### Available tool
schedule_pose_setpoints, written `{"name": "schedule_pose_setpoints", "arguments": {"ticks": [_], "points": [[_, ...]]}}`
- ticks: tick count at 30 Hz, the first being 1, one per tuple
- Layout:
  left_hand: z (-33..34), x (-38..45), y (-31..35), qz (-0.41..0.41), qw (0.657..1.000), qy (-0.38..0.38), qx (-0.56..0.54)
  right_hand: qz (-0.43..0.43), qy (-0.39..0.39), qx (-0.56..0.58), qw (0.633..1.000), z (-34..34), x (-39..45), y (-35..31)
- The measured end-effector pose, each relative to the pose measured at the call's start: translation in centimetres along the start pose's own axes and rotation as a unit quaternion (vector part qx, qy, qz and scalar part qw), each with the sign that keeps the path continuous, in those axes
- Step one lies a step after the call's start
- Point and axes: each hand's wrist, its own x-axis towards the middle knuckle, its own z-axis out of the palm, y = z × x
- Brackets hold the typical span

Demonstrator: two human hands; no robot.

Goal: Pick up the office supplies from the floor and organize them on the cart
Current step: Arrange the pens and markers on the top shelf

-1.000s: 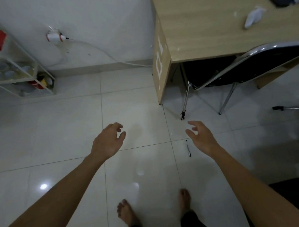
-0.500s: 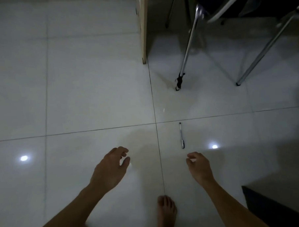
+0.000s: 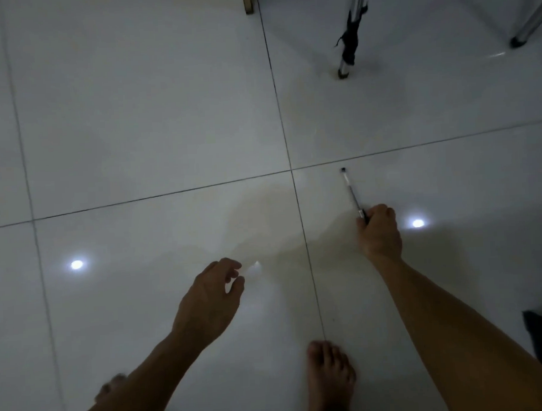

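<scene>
The right hand (image 3: 379, 231) was down at the floor, fingers curled around the near end of the pen (image 3: 351, 193), pinching it. The rest of the pen stuck out away from the hand, slanting up and a bit left across the tile, its far tip just short of a grout line. The left hand (image 3: 210, 301) hung over the tile with nothing in it, fingers loose and a little bent. A bare foot (image 3: 330, 376) was planted between the two arms. Floor (image 3: 135, 118) was glossy white tile with a couple of bright light spots. Two metal chair legs (image 3: 350, 34) stood well beyond the pen, with a wooden desk leg (image 3: 249, 2) to their left.
</scene>
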Motion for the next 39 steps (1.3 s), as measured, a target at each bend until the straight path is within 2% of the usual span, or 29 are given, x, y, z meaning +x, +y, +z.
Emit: {"name": "schedule_pose_setpoints", "arguments": {"ticks": [4,9,12,17,21,25,29,35,39], "points": [[-1.8,-0.5,1.7,-0.020,0.999,-0.021,-0.038,-0.003,-0.031,0.042,0.999,-2.2,-1.1,-0.7],[-6.2,-2.2,6.1,0.003,0.996,-0.028,-0.081,-0.083,-0.022,0.200,0.976,-8.9,-5.0,-5.4],[-10.9,-4.3,9.2,0.000,0.992,-0.012,-0.128,-0.099,-0.036,0.336,0.936,-14.4,-8.6,-9.8],[-21.4,-10.8,14.3,-0.015,0.969,0.004,-0.245,-0.024,-0.079,0.532,0.843,-23.6,-17.1,-18.2],[-30.8,-18.1,15.8,0.010,0.960,0.018,-0.278,-0.036,-0.107,0.554,0.825,-29.6,-24.9,-25.1],[-40.0,-25.5,15.0,0.029,0.948,0.046,-0.315,-0.035,-0.085,0.598,0.796,-35.1,-32.8,-31.8],[-48.3,-32.4,13.4,0.052,0.948,0.066,-0.307,0.002,-0.080,0.634,0.769,-39.8,-40.8,-37.8],[-59.7,-41.8,10.2,0.118,0.948,0.123,-0.270,0.025,-0.146,0.642,0.752,-44.2,-53.0,-46.0],[-65.5,-47.2,7.5,0.133,0.934,0.177,-0.282,-0.028,-0.219,0.629,0.746,-45.6,-58.8,-51.0]]}}
